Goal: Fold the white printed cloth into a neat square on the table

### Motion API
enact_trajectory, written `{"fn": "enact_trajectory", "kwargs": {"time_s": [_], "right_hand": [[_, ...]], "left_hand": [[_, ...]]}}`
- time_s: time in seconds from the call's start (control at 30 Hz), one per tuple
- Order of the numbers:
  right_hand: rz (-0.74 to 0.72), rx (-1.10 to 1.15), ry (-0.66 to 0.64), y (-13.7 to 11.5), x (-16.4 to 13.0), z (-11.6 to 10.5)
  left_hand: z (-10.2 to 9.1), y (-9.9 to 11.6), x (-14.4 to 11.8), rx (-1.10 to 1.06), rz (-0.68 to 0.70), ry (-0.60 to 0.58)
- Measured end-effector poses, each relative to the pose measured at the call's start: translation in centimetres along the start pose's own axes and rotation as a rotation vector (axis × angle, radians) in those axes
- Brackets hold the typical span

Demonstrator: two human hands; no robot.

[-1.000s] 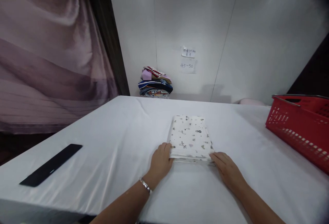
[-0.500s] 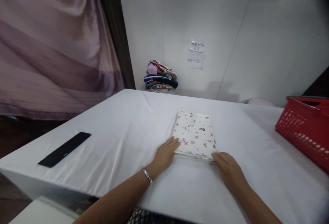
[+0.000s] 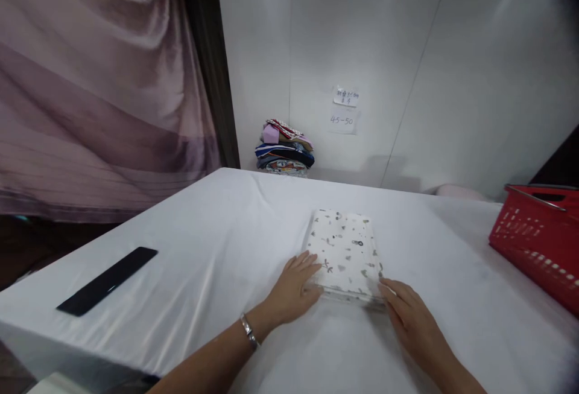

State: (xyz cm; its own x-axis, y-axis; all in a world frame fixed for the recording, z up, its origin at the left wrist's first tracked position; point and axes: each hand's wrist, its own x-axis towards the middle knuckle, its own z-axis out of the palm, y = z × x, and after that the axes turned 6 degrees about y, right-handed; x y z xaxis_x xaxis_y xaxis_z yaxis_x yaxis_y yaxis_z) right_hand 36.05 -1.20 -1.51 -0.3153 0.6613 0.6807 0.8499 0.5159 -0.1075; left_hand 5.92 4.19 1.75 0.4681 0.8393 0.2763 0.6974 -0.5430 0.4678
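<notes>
Head view, and here's the left hand [image 3: 292, 292], fingers slightly spread, lying over the eight o'clock edge of a white, leaf-printed, folded rectangular cloth [image 3: 346, 252]! Right hand [image 3: 411, 318] at four o'clock, fingers close together at the near corner; whether they pinch, I can't tell. Two-sided contact like that probably steadies the layers. Cloth lies flat on the white-covered table [image 3: 235, 225]. Outward from it: flat black strip [image 3: 107, 281] at nine, red perforated plastic basket [image 3: 549, 237] at three, likely kept aside for elbow room; multicoloured fabric pile [image 3: 286, 151] at eleven.
</notes>
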Motion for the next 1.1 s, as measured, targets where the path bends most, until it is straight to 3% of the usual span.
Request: {"fn": "enact_trajectory", "kwargs": {"time_s": [0.13,0.27,0.4,0.5,0.6,0.87,1.0,1.1], "right_hand": [[0.022,0.161,-0.011,-2.6,4.6,0.2],[0.120,0.341,-0.091,-4.9,9.2,2.4],[0.298,0.469,-0.203,-5.8,12.2,4.7],[0.336,0.471,-0.280,-5.7,14.1,5.8],[0.335,0.356,-0.319,-4.4,15.6,6.7],[0.531,-0.124,-0.484,2.6,13.2,9.6],[0.502,-0.146,-0.492,3.3,12.1,10.3],[0.502,-0.149,-0.500,3.2,12.0,10.4]], "left_hand": [[0.0,1.4,3.4,0.032,0.076,0.050],[2.1,1.3,6.6,0.183,0.064,0.009],[4.3,0.2,7.2,0.290,0.094,-0.062],[4.8,-0.1,7.0,0.304,0.124,-0.034],[4.7,-0.2,7.0,0.271,0.059,-0.052],[4.9,-0.6,6.8,0.244,0.082,-0.032],[4.6,-0.5,6.6,0.232,0.063,-0.050],[3.9,-0.3,7.0,0.183,0.022,-0.137]]}}
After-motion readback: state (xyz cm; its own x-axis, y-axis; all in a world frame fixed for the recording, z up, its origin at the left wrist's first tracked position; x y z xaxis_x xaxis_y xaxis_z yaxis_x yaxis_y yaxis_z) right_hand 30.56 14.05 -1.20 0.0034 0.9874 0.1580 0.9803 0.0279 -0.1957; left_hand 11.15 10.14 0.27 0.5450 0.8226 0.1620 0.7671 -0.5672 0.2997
